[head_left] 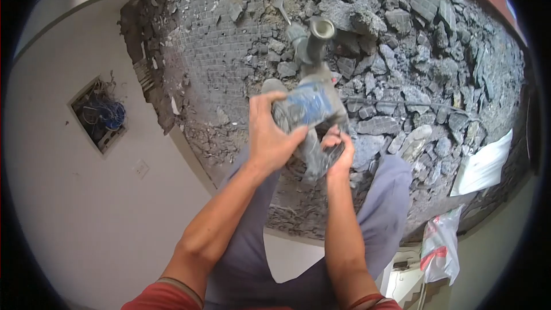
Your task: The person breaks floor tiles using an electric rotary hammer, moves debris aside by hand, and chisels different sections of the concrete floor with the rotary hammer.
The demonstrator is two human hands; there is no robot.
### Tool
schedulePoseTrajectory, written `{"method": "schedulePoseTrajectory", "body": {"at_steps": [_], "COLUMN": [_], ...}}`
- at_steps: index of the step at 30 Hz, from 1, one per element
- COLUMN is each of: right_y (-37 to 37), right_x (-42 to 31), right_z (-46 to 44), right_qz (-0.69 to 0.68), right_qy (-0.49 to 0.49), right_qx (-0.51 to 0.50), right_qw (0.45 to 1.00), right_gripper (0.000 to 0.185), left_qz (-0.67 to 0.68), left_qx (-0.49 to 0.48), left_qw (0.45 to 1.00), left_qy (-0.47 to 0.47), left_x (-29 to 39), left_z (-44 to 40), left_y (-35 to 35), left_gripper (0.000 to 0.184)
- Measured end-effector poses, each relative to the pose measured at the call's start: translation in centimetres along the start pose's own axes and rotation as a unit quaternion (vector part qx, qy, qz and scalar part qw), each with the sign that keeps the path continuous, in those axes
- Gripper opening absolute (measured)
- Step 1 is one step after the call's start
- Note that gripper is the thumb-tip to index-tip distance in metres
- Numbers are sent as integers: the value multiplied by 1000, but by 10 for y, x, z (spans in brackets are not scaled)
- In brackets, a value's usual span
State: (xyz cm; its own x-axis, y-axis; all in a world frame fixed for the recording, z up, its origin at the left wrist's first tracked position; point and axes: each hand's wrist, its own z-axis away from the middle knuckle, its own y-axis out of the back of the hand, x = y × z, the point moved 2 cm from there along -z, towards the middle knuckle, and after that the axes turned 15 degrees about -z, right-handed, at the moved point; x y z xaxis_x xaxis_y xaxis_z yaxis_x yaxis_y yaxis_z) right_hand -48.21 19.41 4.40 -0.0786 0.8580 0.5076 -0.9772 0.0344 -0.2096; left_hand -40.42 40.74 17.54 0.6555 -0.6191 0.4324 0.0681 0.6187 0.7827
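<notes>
A dusty demolition hammer (313,103) with a blue label sits between my hands, over the broken floor. My left hand (265,135) is wrapped round the side of its body, thumb near the label. My right hand (340,152) closes round the rear handle, its fingers partly hidden by the grip. At the far end, a side handle (314,43) with a pale round end sticks up. Beyond it a thin metal chisel bit (282,10) points away towards the rubble and tiled surface.
Broken tile and concrete chunks (396,20) cover the floor ahead and right. Tiled floor (212,51) lies ahead left. A wall box with loose wires (102,116) is at left. A white sheet (483,166) and plastic bag (441,247) are at right. A cable (413,103) crosses the rubble.
</notes>
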Motion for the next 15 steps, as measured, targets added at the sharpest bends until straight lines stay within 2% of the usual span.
{"method": "schedulePoseTrajectory", "body": {"at_steps": [1,3,4,8,10,12,14,15], "right_y": [6,13,7,-2,-16,-32,-53,-58], "right_x": [-2,-10,-13,-12,-18,-19,-15,-18], "right_z": [13,55,63,96,91,73,43,38], "right_qz": [-58,-61,-59,-23,11,38,123,124], "right_qy": [-10,-3,-9,39,45,53,79,79], "right_qx": [29,38,17,52,54,60,60,60], "right_qw": [998,997,998,998,997,996,987,987], "right_gripper": [30,30,31,29,29,28,22,22], "left_qz": [-13,-30,-28,29,60,54,132,146], "left_qx": [-12,-37,-34,-38,-57,-42,15,19], "left_qw": [1000,998,998,998,993,994,987,984], "left_qy": [12,45,47,44,86,81,88,102], "left_x": [6,18,18,17,12,2,-14,-18], "left_z": [15,61,70,82,75,68,44,38], "left_y": [1,1,3,7,3,-6,-17,-21], "left_gripper": [66,66,66,68,69,69,68,68]}}
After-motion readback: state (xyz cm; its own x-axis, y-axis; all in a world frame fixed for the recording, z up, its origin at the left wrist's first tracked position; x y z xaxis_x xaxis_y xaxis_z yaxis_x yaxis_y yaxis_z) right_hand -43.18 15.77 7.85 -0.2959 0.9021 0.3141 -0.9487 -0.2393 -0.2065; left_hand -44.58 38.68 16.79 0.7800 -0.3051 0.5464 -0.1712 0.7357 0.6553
